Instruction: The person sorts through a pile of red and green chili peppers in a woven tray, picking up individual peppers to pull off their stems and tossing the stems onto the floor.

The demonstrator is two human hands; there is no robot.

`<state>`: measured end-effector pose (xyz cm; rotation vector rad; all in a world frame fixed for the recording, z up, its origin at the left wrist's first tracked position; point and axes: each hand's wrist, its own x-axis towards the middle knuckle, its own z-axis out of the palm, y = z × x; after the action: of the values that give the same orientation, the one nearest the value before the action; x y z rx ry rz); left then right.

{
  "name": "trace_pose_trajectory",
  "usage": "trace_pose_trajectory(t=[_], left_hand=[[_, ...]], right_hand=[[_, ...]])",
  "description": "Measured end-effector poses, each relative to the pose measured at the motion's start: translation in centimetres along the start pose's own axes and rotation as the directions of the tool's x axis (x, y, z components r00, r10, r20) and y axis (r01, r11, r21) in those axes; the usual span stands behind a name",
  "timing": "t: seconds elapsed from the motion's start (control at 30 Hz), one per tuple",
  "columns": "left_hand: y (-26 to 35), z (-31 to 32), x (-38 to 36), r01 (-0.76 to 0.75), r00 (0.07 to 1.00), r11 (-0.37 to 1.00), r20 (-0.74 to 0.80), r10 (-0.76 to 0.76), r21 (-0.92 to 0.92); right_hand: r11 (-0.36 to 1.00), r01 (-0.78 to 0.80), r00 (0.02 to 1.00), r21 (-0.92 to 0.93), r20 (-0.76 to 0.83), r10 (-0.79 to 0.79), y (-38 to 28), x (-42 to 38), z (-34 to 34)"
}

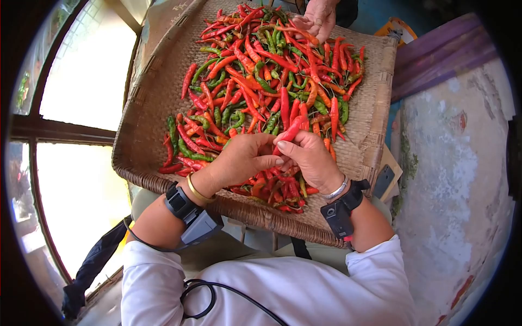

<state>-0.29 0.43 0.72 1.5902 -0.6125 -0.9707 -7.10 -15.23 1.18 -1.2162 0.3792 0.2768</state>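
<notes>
A red chili pepper (289,132) is pinched between the thumb and fingers of my right hand (315,161), tilted with its upper end pointing away from me. My left hand (243,158) meets it from the left, its thumb and fingertips closed near the pepper's lower end. Whether the left fingertips grip the pepper or only touch it is hard to make out. Both hands are over a wide woven basket tray (142,142). Beyond them spreads a large heap of red and green chili peppers (261,70). A smaller pile of red peppers (280,190) lies beneath my hands.
Another person's hand (319,19) reaches over the tray's far edge. A bright window with dark bars (76,130) stands at the left. To the right are a phone (384,178), a purple cloth (443,51) and a worn concrete surface (451,179).
</notes>
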Motion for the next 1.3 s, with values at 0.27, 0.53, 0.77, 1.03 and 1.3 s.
trace_pose_trajectory(t=[0.27, 0.53, 0.77, 1.03, 1.3], left_hand=[[1.9, -1.9, -0.7, 0.211, 0.969, 0.934, 0.067, -0.24, 0.287], [5.0, -5.7, 2.5, -0.112, 0.946, 0.957, -0.324, 0.02, -0.268], [1.5, -6.2, 2.3, -0.098, 0.951, 0.888, -0.221, 0.217, 0.45], [-2.0, -5.6, 0.4, -0.227, 0.971, 0.24, 0.202, 0.127, 0.944], [1.3, -5.2, -0.5, -0.211, 0.97, 0.411, 0.138, 0.201, 0.887]], right_hand=[[0.964, -0.145, 0.987, -0.223, 0.038, 0.157, -1.3, 0.1, -1.7], [0.932, -0.001, 0.999, -0.363, 0.034, 0.015, -3.4, -0.2, -2.9], [0.921, 0.018, 0.999, -0.39, 0.047, 0.0, -2.9, -0.1, -2.8], [0.938, 0.03, 0.993, -0.346, 0.118, 0.012, -2.0, 0.1, -2.5], [0.899, 0.088, 0.99, -0.429, 0.135, -0.032, 0.0, 0.7, -1.5]])
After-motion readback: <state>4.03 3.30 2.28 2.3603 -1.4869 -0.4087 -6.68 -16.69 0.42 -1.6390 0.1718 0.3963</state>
